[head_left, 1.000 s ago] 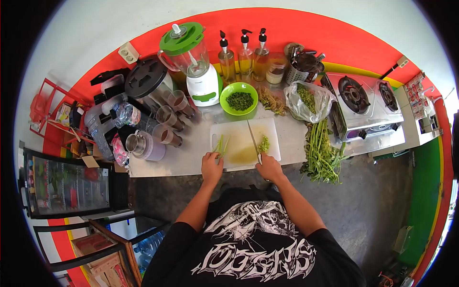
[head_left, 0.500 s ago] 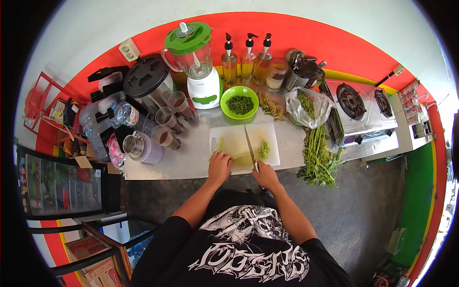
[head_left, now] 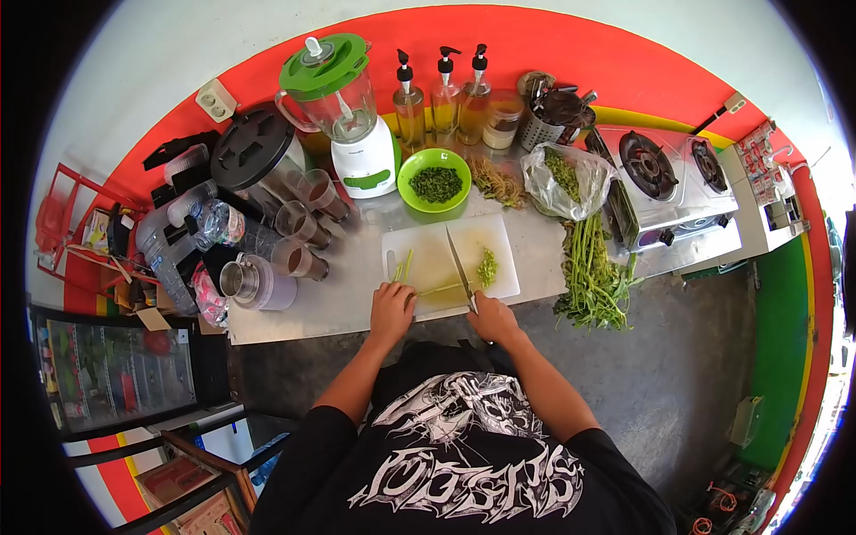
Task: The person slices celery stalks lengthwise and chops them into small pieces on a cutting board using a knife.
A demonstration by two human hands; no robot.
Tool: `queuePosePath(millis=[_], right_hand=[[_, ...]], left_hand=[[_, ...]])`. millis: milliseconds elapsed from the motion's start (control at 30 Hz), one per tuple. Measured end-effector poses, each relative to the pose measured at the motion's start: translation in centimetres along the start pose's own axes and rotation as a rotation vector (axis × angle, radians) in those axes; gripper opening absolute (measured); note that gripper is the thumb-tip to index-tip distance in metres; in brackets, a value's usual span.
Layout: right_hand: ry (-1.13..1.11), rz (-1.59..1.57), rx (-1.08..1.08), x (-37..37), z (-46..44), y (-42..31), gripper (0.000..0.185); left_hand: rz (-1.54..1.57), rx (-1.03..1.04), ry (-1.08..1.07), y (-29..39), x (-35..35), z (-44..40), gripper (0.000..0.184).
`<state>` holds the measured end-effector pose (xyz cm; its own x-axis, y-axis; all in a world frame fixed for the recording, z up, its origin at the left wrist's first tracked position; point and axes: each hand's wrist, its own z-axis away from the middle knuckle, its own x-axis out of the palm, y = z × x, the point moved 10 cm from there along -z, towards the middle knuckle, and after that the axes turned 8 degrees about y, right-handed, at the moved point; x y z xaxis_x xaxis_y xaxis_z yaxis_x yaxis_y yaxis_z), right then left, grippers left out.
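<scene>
A white cutting board (head_left: 428,241) lies at the table's front edge. My right hand (head_left: 491,317) is closed round the handle of a knife (head_left: 460,260), whose blade points away over the board. At the board's front left, my left hand (head_left: 392,308) has its fingers closed on a green stalk (head_left: 437,289) that reaches toward the blade. More thin green stalks (head_left: 408,264) lie just beyond those fingers. Chopped green pieces (head_left: 487,267) sit right of the knife. Behind the board, a green bowl (head_left: 434,206) holds finely chopped greens (head_left: 436,184).
Leafy stalks (head_left: 588,276) and a plastic bag of greens (head_left: 568,183) lie to the right, beside a gas stove (head_left: 673,192). Cups of dark liquid (head_left: 308,263), a lilac flask (head_left: 267,283) and a blender (head_left: 364,160) stand left. Pump bottles (head_left: 444,102) line the back.
A stalk now lies across the board from my left hand to the knife. The knife has tilted more to the left at its tip. The whole view has shifted slightly.
</scene>
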<state>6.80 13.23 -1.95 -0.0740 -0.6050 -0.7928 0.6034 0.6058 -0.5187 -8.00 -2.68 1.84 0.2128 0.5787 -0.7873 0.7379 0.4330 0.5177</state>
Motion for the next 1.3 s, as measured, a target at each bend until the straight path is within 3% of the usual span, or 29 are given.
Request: queuePosePath(millis=[200,400,633,967,1200,1300], right_hand=[[0.008,-0.010,-0.060,-0.1,0.1,-0.3,0.041],[0.058,0.047,0.018,-0.8,0.1,0.1,0.041],[-0.030,0.257,0.074,0.4,0.8,0.7,0.033],[-0.139,0.409,0.046,-0.9,0.8,-1.1,0.039],[-0.091,0.385,0.025,-0.5,-0.2,-0.6,0.035],[-0.190,0.343,0.081,-1.5,0.2,-1.4,0.042]], left_hand=[[-0.003,0.002,0.056,0.9,-0.9,0.0,0.015],[0.052,0.064,0.065,1.7,1.2,0.3,0.017],[-0.039,0.154,0.072,2.5,1.8,0.3,0.013],[-0.092,0.183,0.034,2.7,2.2,0.5,0.016],[-0.114,0.189,0.013,2.9,2.3,0.8,0.015],[-0.111,0.208,0.074,3.0,1.9,0.2,0.014]])
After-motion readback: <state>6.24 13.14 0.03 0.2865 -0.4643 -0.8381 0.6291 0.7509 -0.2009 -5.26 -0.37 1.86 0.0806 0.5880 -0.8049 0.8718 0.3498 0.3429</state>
